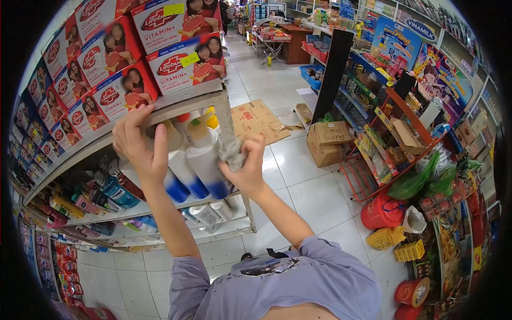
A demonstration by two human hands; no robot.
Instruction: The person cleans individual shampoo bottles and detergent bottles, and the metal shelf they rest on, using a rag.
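My left hand (140, 141) is spread, its fingertips at the front edge of the metal shelf (186, 98), just under the red and white Lifebuoy boxes (114, 98). Wrapped in my right hand (249, 162) is a grey cloth (231, 151), held against the shelf's corner post. Between both hands stand several white and blue bottles (205, 162) on the level below. A turquoise bottle (118, 192) stands left of my left wrist.
Flat cardboard (258, 121) lies on the tiled floor behind the shelf. A closed brown carton (328, 141), a red rack (360, 178) and a red bucket (381, 210) stand on the right. Another stocked shelf (48, 261) is at lower left.
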